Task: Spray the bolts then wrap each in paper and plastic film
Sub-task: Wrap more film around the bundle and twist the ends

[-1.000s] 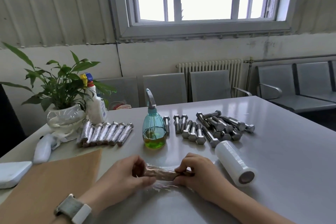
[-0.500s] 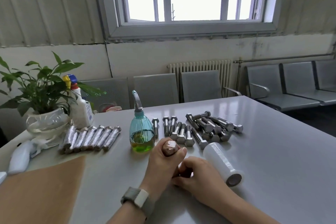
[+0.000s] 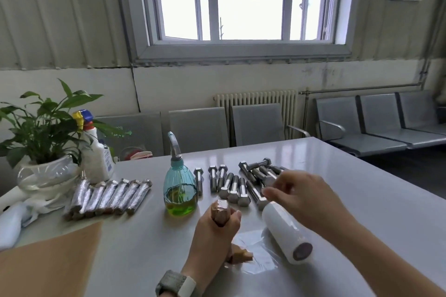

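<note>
We see the left hand (image 3: 212, 231) gripping a paper-wrapped bolt (image 3: 220, 212) upright at six o'clock. At three o'clock lies the plastic film roll (image 3: 286, 231); above it the right hand (image 3: 301, 198) hovers, fingers loosely curled, holding nothing. Beyond, bare bolts (image 3: 237, 185) at twelve, spray bottle (image 3: 179, 188) at eleven, wrapped bolts (image 3: 108, 196) at ten.

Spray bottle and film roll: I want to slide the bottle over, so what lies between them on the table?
In the head view, the left hand stands there gripping the wrapped bolt, between spray bottle and film roll.
</note>
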